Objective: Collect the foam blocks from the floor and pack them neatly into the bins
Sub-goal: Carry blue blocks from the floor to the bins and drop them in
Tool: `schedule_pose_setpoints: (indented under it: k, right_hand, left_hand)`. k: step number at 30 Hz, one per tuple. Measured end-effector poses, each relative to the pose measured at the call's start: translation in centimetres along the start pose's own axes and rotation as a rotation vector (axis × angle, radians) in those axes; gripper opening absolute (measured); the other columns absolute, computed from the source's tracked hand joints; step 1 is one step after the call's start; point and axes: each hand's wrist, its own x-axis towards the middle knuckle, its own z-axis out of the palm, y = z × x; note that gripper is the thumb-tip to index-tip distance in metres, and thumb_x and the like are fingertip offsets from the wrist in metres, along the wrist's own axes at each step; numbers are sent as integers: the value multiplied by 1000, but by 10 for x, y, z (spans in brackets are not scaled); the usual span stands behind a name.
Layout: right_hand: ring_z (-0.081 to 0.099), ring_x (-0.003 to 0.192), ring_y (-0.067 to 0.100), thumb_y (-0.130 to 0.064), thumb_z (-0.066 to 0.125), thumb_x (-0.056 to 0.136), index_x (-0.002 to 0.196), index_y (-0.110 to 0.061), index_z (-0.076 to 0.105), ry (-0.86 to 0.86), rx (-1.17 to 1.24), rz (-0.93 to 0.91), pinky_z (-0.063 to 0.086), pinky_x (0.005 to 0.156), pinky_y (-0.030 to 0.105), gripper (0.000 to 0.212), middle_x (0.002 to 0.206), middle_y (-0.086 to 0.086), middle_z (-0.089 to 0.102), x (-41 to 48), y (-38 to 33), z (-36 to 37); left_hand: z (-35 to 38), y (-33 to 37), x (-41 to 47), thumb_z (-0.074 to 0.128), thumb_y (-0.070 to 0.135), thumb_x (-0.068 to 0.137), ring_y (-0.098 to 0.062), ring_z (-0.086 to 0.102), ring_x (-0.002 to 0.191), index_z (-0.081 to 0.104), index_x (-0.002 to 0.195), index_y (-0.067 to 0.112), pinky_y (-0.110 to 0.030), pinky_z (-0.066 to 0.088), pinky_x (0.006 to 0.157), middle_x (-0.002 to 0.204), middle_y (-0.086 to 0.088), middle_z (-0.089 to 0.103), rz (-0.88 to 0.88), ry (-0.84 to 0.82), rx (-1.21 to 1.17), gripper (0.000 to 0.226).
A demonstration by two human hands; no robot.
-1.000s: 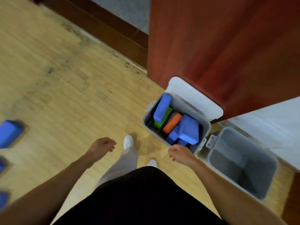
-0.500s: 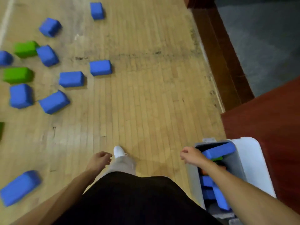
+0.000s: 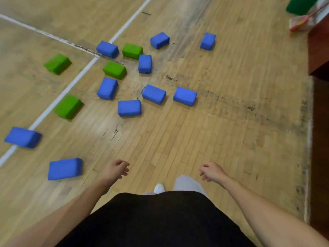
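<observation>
Several blue and green foam blocks lie scattered on the wooden floor ahead and to my left. The nearest blue block (image 3: 64, 168) lies just left of my left hand (image 3: 116, 169). Another blue block (image 3: 22, 137) sits on a white floor line at far left. A blue block (image 3: 129, 108) and a green block (image 3: 68, 106) lie in the middle distance. My right hand (image 3: 211, 171) hangs over bare floor. Both hands are loosely curled and hold nothing. No bin is in view.
White painted lines (image 3: 74, 81) cross the floor at left. A dark red wooden cabinet (image 3: 318, 50) and dark strip run along the right edge. A green object (image 3: 300, 5) and a crumpled wrapper (image 3: 300, 24) lie at the top right. My legs and shoe (image 3: 159, 188) show below.
My view has swung left, away from the bin with blocks, which has left the frame. The scattered blocks now fill the middle. Both hands stay empty.
</observation>
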Motion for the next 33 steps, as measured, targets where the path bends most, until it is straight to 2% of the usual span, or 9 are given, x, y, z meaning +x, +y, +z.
schedule_pose_setpoints:
  k: [4, 7, 14, 18, 22, 26, 29, 33]
  right_hand:
    - [61, 63, 15, -21, 52, 87, 79, -14, 62, -38, -38, -3, 47, 63, 28, 15, 77, 1, 65, 35, -41, -12]
    - [60, 64, 16, -21, 52, 89, 81, -12, 62, -70, -49, 18, 46, 62, 28, 16, 76, 2, 64, 67, -65, -25]
    - [55, 59, 16, -14, 51, 92, 80, -10, 58, -116, 107, 79, 39, 53, 26, 15, 74, 4, 59, 154, -148, -75]
    - [58, 63, 16, -18, 51, 92, 79, -10, 61, -127, 116, 77, 44, 57, 26, 17, 77, 4, 62, 195, -202, -114]
    - [59, 65, 16, -19, 51, 93, 83, -11, 63, -103, 104, 72, 45, 60, 27, 17, 79, 3, 63, 233, -250, -153]
    - [58, 63, 14, -19, 51, 92, 85, -12, 63, -79, 95, 79, 44, 60, 26, 16, 77, 1, 63, 264, -293, -178]
    - [59, 62, 14, -19, 52, 91, 80, -15, 62, -40, 91, 111, 44, 60, 26, 16, 76, 0, 63, 292, -317, -183]
    - [60, 63, 15, -18, 54, 88, 80, -15, 65, 0, 43, 104, 47, 66, 30, 14, 79, 5, 68, 348, -342, -174]
  left_hand:
    - [-19, 11, 27, 48, 25, 98, -20, 62, 91, 60, 105, 16, -29, 50, 74, 99, -6, 64, -42, -64, 76, 17]
    - [-33, 39, 62, 46, 23, 99, -19, 62, 88, 61, 107, 13, -26, 47, 70, 97, -6, 64, -81, -35, 71, 19]
    - [-54, 144, 144, 46, 23, 99, -19, 63, 88, 62, 102, 16, -27, 49, 73, 95, -5, 65, -153, 13, 62, 18]
    - [-65, 221, 199, 45, 22, 97, -19, 62, 85, 64, 101, 15, -30, 48, 75, 93, -6, 66, -136, 20, 64, 20]
    - [-72, 288, 247, 44, 21, 97, -19, 62, 87, 63, 101, 16, -27, 48, 73, 94, -6, 66, -81, 10, 50, 21]
    - [-85, 327, 295, 46, 23, 94, -15, 63, 87, 65, 98, 22, -28, 48, 76, 92, -1, 68, -62, -84, 124, 20]
    - [-93, 348, 339, 46, 21, 92, -15, 63, 84, 64, 98, 19, -29, 48, 76, 92, -3, 68, -64, -184, 201, 19]
    - [-91, 371, 423, 49, 19, 90, -15, 64, 78, 64, 87, 21, -29, 49, 75, 82, 3, 67, -1, -286, 372, 16]
